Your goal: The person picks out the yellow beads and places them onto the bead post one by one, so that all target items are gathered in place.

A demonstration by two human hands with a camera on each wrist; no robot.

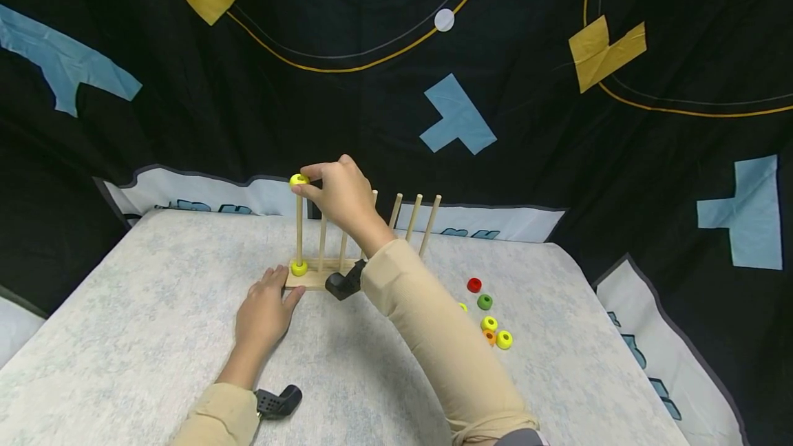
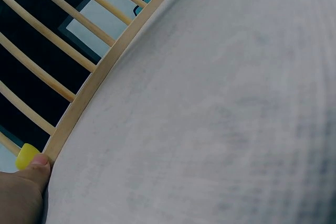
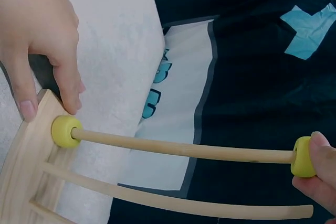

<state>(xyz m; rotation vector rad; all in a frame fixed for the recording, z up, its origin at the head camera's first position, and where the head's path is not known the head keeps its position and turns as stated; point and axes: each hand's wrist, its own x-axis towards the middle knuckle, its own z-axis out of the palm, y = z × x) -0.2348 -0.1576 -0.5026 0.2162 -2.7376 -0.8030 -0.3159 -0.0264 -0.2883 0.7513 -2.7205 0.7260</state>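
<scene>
A wooden peg stand with several upright dowels stands toward the back of the table. My right hand pinches a yellow bead between thumb and fingers at the top of the leftmost dowel. In the right wrist view the dowel's tip meets this bead. Another yellow bead sits at the foot of the same dowel, against the base. My left hand holds the base's left end, thumb at the front edge and fingers across at the opposite edge. In the left wrist view its thumb lies beside the lower bead.
Loose beads lie on the table right of the stand: a red bead, a green bead, an orange bead and several yellow ones, one partly hidden by the right sleeve. A dark cloth hangs behind the table.
</scene>
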